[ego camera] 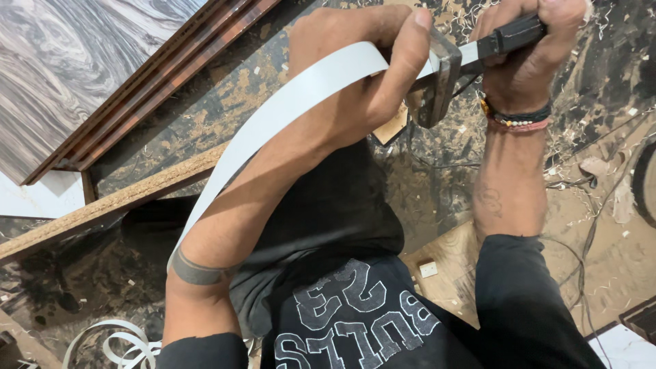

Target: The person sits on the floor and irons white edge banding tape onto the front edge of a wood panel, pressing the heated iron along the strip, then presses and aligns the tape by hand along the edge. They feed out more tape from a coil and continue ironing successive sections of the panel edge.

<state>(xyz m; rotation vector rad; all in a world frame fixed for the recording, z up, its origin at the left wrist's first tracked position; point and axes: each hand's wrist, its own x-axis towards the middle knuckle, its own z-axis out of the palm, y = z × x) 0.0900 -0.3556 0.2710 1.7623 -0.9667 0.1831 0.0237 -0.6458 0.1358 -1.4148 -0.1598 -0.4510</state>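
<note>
My left hand pinches a long white edge-banding strip that runs from the top middle down past my forearm toward the lower left. My right hand grips the black handle of a metal-bladed tool, whose blade meets the strip just right of my left thumb. Both hands are raised close to the camera. My dark printed shirt fills the lower middle.
A chipboard panel edge crosses the left side. Marbled laminate sheets and dark wooden strips lie at the upper left. Wood shavings and thin cables cover the floor at right. Loose white strip coils sit at the bottom left.
</note>
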